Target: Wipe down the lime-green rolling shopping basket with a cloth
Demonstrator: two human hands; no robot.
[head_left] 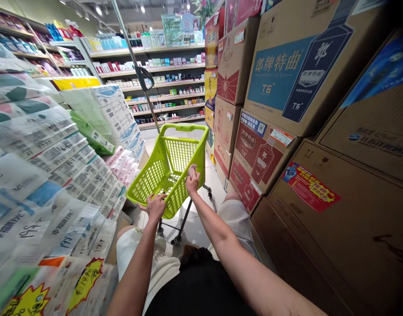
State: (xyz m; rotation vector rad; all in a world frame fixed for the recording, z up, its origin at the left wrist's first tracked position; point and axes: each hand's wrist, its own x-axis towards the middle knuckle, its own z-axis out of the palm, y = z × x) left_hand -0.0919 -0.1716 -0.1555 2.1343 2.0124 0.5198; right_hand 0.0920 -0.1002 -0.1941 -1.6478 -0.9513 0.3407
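A lime-green plastic shopping cart (151,175) with slotted basket walls stands in the aisle in front of me, on dark legs with casters. My left hand (155,205) is at the near left corner, its fingers curled over the basket rim. Farther along the right side of the basket, my right hand (192,180) grips the upper edge with bent fingers. Through the slots and the open top, the basket appears to hold nothing. Part of each hand's grip is hidden behind the knuckles.
Stacked tissue packs (56,153) crowd the left side. Large cardboard cartons (287,66) rise close on the right. Past the cart, shelves (155,70) carry small boxes and bottles. A slanted metal pole (127,39) with a black loop stands behind the cart.
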